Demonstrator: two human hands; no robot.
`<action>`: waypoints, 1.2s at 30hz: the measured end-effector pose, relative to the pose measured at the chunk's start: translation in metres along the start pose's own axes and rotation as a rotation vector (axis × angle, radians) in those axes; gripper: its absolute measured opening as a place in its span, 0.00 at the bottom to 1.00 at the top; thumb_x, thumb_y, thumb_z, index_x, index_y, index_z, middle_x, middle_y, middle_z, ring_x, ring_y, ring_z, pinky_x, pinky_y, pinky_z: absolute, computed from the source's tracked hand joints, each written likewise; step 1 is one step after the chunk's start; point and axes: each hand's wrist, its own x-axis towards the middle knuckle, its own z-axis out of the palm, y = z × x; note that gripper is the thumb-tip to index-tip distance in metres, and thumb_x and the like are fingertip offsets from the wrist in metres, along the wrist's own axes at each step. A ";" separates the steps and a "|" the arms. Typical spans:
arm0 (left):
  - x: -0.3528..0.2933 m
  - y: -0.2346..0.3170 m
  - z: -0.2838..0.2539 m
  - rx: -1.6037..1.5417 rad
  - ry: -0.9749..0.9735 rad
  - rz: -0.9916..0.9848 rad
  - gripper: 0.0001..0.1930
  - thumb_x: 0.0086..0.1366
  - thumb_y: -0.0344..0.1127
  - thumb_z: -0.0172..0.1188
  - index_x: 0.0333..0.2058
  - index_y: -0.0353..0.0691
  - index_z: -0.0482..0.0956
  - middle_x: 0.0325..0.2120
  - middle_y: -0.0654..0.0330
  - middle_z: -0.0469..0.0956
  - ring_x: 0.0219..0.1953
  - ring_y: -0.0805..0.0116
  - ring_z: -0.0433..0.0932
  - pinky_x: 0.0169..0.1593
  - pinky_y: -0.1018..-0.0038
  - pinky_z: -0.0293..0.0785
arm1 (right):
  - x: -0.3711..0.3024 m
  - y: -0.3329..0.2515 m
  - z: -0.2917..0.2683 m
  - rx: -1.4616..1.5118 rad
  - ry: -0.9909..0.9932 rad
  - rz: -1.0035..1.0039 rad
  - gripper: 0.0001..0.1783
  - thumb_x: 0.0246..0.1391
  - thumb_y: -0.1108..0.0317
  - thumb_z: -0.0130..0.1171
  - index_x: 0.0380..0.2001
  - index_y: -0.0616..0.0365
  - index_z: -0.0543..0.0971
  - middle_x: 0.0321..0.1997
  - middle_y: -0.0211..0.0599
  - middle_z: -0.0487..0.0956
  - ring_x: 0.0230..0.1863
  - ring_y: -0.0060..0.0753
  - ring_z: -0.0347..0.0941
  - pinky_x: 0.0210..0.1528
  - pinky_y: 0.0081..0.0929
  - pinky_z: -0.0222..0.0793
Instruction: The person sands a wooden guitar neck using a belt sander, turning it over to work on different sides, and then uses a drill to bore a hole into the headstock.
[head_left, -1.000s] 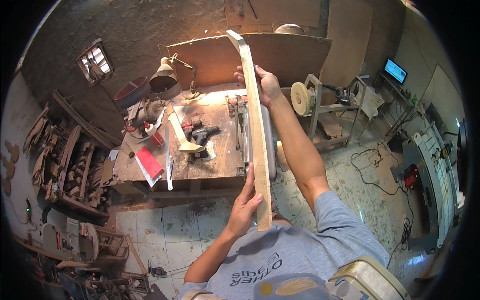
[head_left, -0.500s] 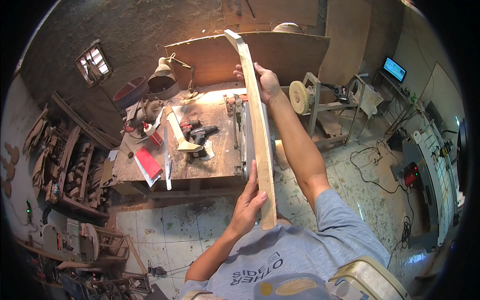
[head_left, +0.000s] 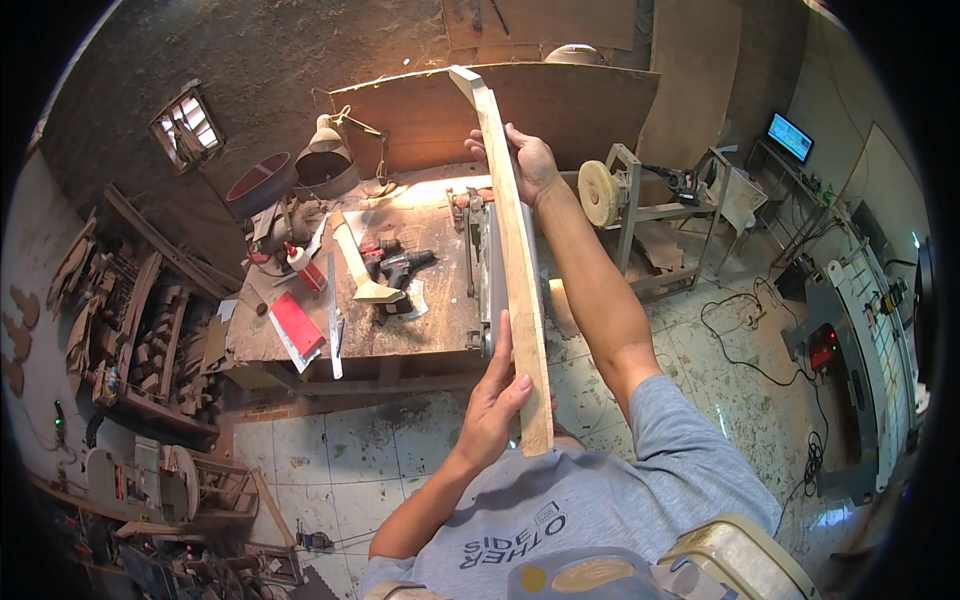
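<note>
Mid-frame, I've swung the wooden piece (head_left: 519,260) slightly, lower end rightward, left grip (head_left: 485,415) pinching, right grip (head_left: 537,168) cradling, so it stays handheld.

The one view looks from the left side of the wearer's head, through a wide fisheye lens tilted down and forward. Closest to it, along the lower edge, lies the wearer's grey short-sleeved cloth shirt (head_left: 590,500). A little farther out, near the middle, is the long pale wooden bar (head_left: 515,260). Beyond it, the brown wooden workbench (head_left: 430,320) shows from above at middle range, with the rough brown wall (head_left: 330,50) farther off across the top. Straight edges bow toward the rim, and black corners frame the round field.
</note>
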 end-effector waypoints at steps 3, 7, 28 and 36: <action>0.001 0.003 0.002 -0.007 0.007 -0.007 0.43 0.71 0.35 0.47 0.77 0.58 0.33 0.55 0.49 0.68 0.42 0.61 0.80 0.49 0.62 0.82 | 0.003 0.000 -0.003 0.008 0.014 0.007 0.30 0.78 0.57 0.32 0.59 0.77 0.68 0.55 0.58 0.77 0.55 0.48 0.79 0.61 0.38 0.79; 0.004 0.007 0.003 -0.022 0.005 0.007 0.42 0.74 0.38 0.48 0.77 0.58 0.33 0.55 0.50 0.70 0.42 0.61 0.80 0.48 0.62 0.82 | 0.009 0.000 -0.012 0.070 -0.022 0.010 0.26 0.77 0.60 0.32 0.59 0.77 0.65 0.56 0.62 0.72 0.54 0.57 0.77 0.59 0.46 0.80; 0.037 0.057 0.001 -0.048 0.061 0.028 0.50 0.67 0.73 0.43 0.77 0.49 0.41 0.51 0.51 0.72 0.36 0.68 0.81 0.39 0.69 0.85 | 0.048 0.016 -0.057 0.052 0.196 0.083 0.28 0.76 0.58 0.31 0.60 0.76 0.62 0.53 0.69 0.76 0.48 0.57 0.81 0.52 0.45 0.82; 0.046 0.074 0.005 -0.098 0.085 -0.027 0.51 0.66 0.74 0.44 0.77 0.47 0.44 0.45 0.51 0.75 0.33 0.66 0.80 0.39 0.68 0.83 | 0.052 0.025 -0.081 0.053 0.255 0.161 0.25 0.75 0.57 0.31 0.61 0.65 0.65 0.51 0.68 0.79 0.41 0.53 0.83 0.41 0.47 0.81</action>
